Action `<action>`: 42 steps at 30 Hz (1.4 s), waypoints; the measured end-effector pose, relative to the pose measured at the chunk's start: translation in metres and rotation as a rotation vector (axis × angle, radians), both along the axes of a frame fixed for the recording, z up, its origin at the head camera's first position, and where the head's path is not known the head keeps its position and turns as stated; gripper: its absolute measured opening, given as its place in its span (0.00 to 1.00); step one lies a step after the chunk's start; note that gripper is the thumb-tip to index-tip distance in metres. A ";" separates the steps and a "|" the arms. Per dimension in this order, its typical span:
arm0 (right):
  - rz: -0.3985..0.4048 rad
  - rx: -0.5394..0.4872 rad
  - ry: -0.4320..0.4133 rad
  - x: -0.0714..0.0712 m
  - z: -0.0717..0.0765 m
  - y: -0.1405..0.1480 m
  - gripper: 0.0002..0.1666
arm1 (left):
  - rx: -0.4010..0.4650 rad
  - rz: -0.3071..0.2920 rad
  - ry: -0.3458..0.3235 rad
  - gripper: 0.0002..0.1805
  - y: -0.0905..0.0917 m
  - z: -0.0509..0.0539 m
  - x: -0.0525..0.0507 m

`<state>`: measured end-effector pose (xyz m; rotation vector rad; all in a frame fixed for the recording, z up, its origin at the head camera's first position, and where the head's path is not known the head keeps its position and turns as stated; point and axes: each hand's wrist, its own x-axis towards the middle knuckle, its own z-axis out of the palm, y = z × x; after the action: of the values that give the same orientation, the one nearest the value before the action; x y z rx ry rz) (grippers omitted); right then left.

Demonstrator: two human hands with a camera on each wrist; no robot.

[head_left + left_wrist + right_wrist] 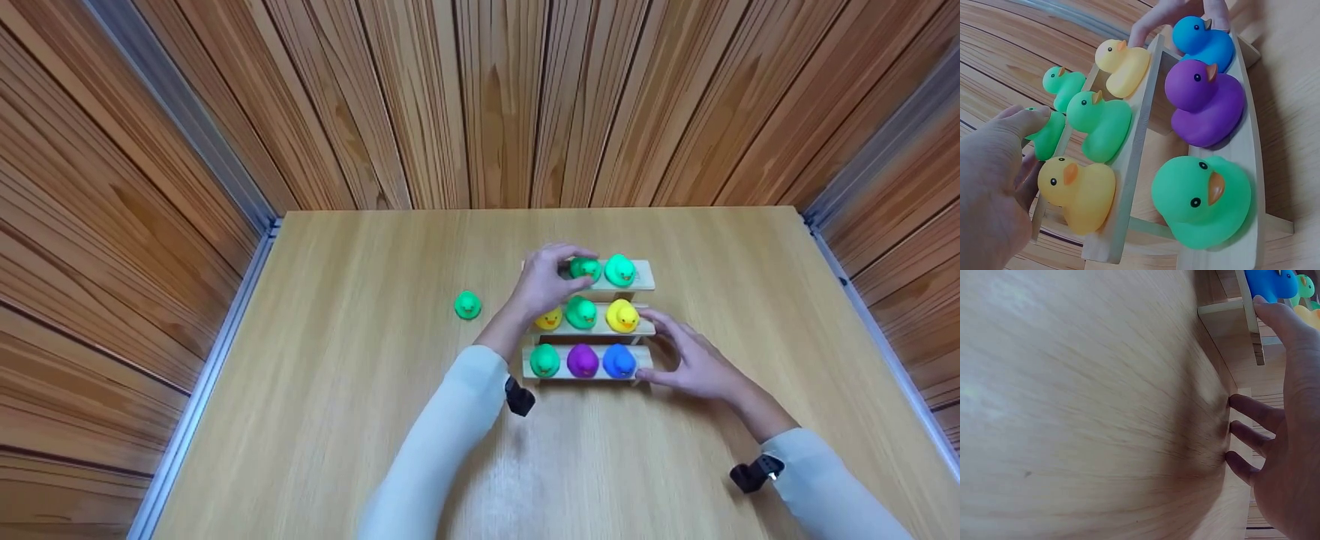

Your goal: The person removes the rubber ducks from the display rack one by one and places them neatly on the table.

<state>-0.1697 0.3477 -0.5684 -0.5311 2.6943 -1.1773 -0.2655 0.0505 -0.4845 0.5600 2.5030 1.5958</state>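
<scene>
1. Stand point(600, 331): wooden, three tiers, set upright on the bench point(360, 375).
2. Left hand, of the two hands point(544, 281): grasping the held green duck point(585, 268) between thumb and fingers. Position of this duck: top tier point(645, 279), immediately left of the second top green duck point(620, 270).
3. Right hand point(694, 360): released, fingers extended and spread at the right end of the stand. The thumb tip is at the edge of the bottom tier point(1216, 261), beside the blue duck point(619, 361). Whether the other fingertips touch the stand cannot be told.
4. Middle tier point(1103, 247), left to right: left yellow duck point(549, 319), middle green duck point(581, 312), right yellow duck point(622, 316).
5. Bottom tier, left to right: bottom green duck point(544, 361), purple duck point(583, 361), blue duck.
6. Loose green duck point(468, 305): on the bench, left of the stand and apart from it.
7. Wrists: one black device point(520, 397) on the left, one black unit point(757, 474) on the right, both at pale sleeves point(450, 397).
8. Surround: wood-grain panels point(495, 105) behind the bench.
</scene>
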 end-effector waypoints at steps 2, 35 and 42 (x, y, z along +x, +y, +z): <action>0.000 -0.002 -0.001 0.000 0.000 0.000 0.60 | -0.004 0.002 0.001 0.19 0.000 0.000 0.000; 0.000 0.018 0.047 0.002 -0.001 -0.001 0.61 | 0.044 0.061 0.058 0.19 -0.027 0.005 -0.003; -0.006 0.004 0.030 0.001 -0.001 -0.003 0.59 | 0.064 0.094 0.052 0.20 -0.046 0.005 -0.006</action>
<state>-0.1692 0.3451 -0.5695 -0.5447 2.7245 -1.1744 -0.2717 0.0043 -0.4791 0.5045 2.5597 1.7213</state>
